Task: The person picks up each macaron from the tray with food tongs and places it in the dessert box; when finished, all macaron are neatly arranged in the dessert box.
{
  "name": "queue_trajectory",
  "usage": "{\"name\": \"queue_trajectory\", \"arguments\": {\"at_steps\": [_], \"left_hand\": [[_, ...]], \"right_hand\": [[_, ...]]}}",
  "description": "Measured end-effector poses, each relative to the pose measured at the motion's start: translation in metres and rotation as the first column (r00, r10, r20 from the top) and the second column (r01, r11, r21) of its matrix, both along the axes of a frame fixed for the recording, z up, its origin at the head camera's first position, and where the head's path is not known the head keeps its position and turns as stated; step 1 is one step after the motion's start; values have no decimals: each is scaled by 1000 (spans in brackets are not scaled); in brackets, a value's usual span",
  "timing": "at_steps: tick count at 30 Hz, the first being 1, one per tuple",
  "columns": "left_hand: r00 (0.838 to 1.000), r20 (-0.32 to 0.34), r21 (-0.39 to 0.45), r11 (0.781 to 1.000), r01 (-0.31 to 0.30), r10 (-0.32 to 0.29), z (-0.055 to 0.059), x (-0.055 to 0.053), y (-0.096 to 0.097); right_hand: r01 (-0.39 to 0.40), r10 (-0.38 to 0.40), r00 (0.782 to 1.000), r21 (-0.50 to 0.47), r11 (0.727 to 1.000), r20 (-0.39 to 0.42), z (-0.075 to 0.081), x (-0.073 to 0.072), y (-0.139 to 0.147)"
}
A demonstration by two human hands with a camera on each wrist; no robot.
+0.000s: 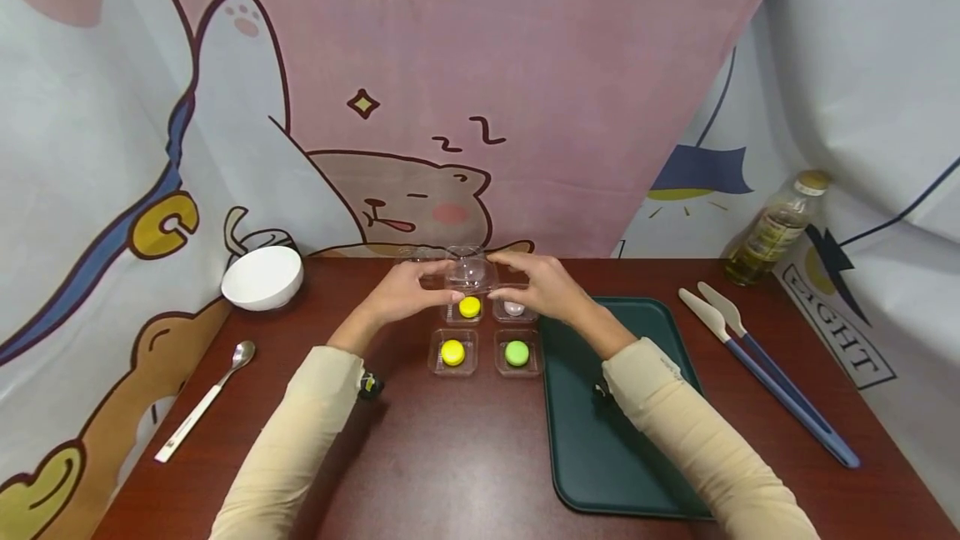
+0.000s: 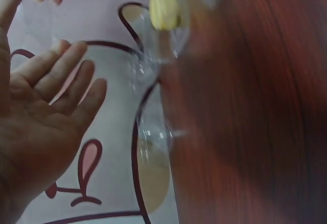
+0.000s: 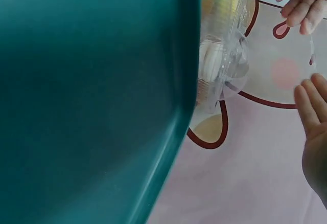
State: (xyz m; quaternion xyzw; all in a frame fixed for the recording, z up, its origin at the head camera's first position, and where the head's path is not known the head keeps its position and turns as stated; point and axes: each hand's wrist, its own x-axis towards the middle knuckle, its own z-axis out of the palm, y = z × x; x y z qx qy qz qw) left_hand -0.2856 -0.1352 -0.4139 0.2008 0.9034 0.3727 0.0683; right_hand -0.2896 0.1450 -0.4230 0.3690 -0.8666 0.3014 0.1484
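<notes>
Over the back row of boxes, a clear domed plastic box (image 1: 471,275) sits between my two hands. My left hand (image 1: 403,290) holds its left side, thumb at the front edge and fingers behind. At its right side my right hand (image 1: 553,288) grips in the same way. Wrist views show the fingers of the left hand (image 2: 48,101) and right hand (image 3: 316,137) nearly straight; the plastic is faint there. Just below are a yellow macaron (image 1: 469,307) and a pale macaron (image 1: 514,307), in clear boxes partly hidden by the hands.
In front stand clear boxes with a yellow macaron (image 1: 452,352) and a green macaron (image 1: 517,352). A dark green tray (image 1: 600,473) lies under my right forearm. Tongs (image 1: 780,390) and an oil bottle (image 1: 772,232) are right; a white bowl (image 1: 262,277) and spoon (image 1: 206,398) left.
</notes>
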Motion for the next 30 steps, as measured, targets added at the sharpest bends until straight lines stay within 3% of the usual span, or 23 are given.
{"name": "queue_trajectory", "arguments": {"at_steps": [5, 11, 20, 30], "left_hand": [[996, -83, -50, 998, 25, -29, -4, -5, -7], [987, -142, -107, 993, 56, -71, -6, -12, -11], [978, -153, -227, 968, 105, -142, -10, -16, -15], [985, -145, -279, 959, 55, -98, -21, -14, -14]], "right_hand": [[17, -31, 993, 120, 993, 117, 2, -2, -4], [38, -68, 987, 202, 979, 146, 4, -5, -12], [45, -109, 967, 265, 963, 231, 2, -7, -22], [63, -151, 958, 330, 942, 246, -6, -10, -30]]}}
